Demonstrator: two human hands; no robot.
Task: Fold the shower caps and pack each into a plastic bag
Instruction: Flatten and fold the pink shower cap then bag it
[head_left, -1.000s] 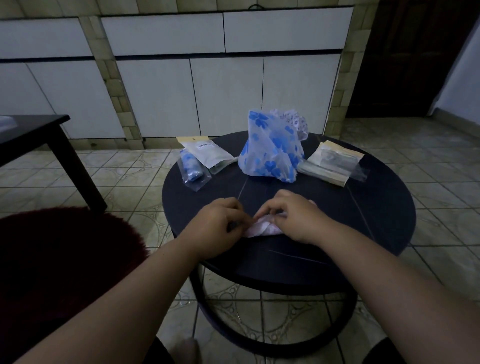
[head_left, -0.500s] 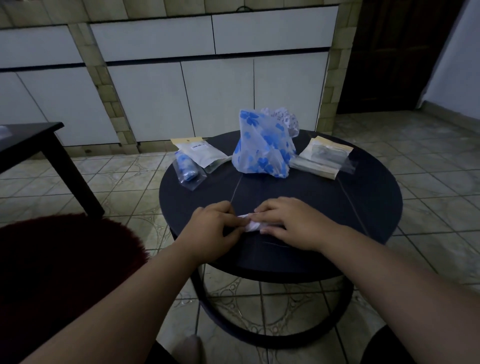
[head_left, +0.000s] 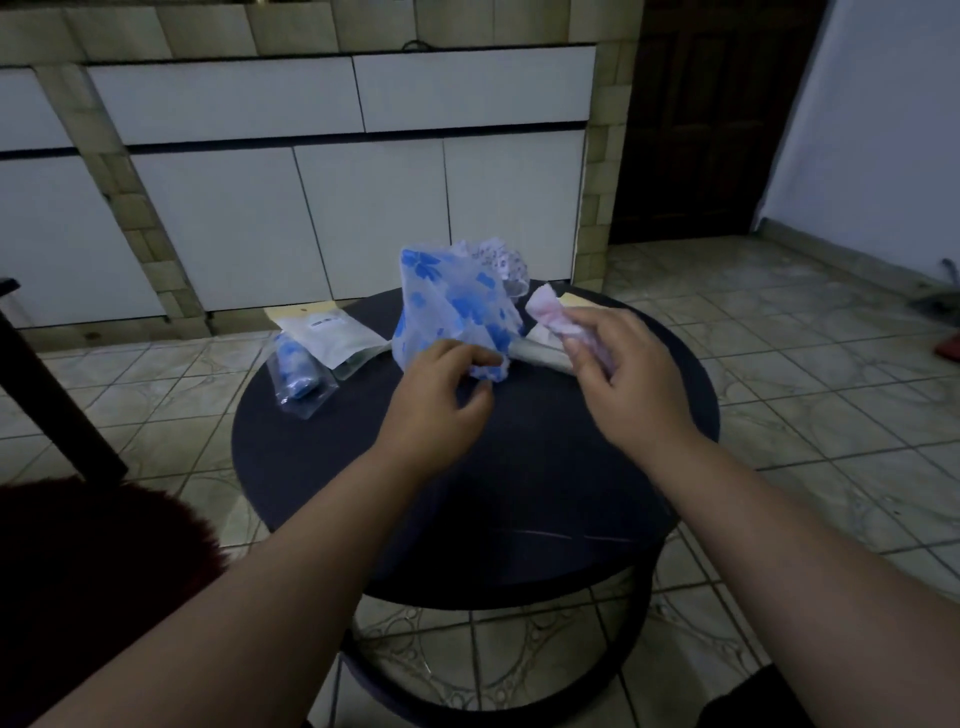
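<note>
Nearest to the camera, two bare forearms reach forward over the round dark table (head_left: 519, 519). The right hand (head_left: 631, 379) is raised above the far right part of the table, and its grip is closed around a folded pink shower cap (head_left: 558, 319): the fingers curl over the bundle and one end of it sticks out above them. The left hand (head_left: 439, 395) is a little lower, near the middle of the table. Its fingers are loosely bent, with thumb and fingertips at the lower edge of the blue flowered shower cap (head_left: 452, 306); I cannot tell if they really pinch it or only touch it. This blue cap stands in a loose heap at the far middle, with a paler printed cap (head_left: 501, 260) behind it. The stack of empty plastic bags (head_left: 540, 351) lies on the table under the right hand, partly hidden. At the far left lie a packed bag with a blue cap (head_left: 298, 371) and a flat white packet (head_left: 332, 332). The step in hand, I judge, is to put the pink bundle into a bag. To do it well, the right hand should keep the fold tight, while the left hand takes one bag and opens its mouth wide, so that the bundle slides in without unfolding.
</note>
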